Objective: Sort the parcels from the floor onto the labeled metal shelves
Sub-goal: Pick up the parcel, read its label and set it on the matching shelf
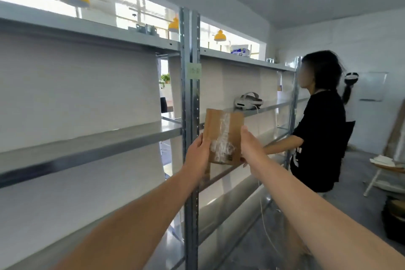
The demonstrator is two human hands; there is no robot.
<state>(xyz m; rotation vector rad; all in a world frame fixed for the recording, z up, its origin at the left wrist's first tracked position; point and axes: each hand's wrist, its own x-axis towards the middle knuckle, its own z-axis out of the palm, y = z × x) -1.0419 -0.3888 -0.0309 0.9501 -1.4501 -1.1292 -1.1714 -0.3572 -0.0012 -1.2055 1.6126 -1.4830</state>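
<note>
Two bare forearms reach forward from the bottom edge and meet on one parcel (223, 136), a flat brown cardboard package with a strip of crinkled clear tape down its face. The left hand (198, 154) clasps the parcel's left edge, thumb on the front face. The right hand (249, 144) clasps the right edge, and its fingers wrap behind the cardboard out of sight. Both hands are closed on the parcel, which is upright with a slight tilt and raised off any surface.

Directly behind the grip stands a perforated metal post (190, 116) of the shelves. A pale green label (194, 71) is fixed to the post above the parcel; its writing is too blurred to read. To the left of the grip, a bare grey shelf board (87, 144) runs off to the frame edge.

Beyond the parcel and slightly to its right, a white headset (248, 101) sits on a shelf, with a thin white cable hanging from it. Further right of the grip, a second person in a black shirt (321, 138) stands facing the shelves. Yellow lamps (219, 35) hang in the window band above the top shelf.
</note>
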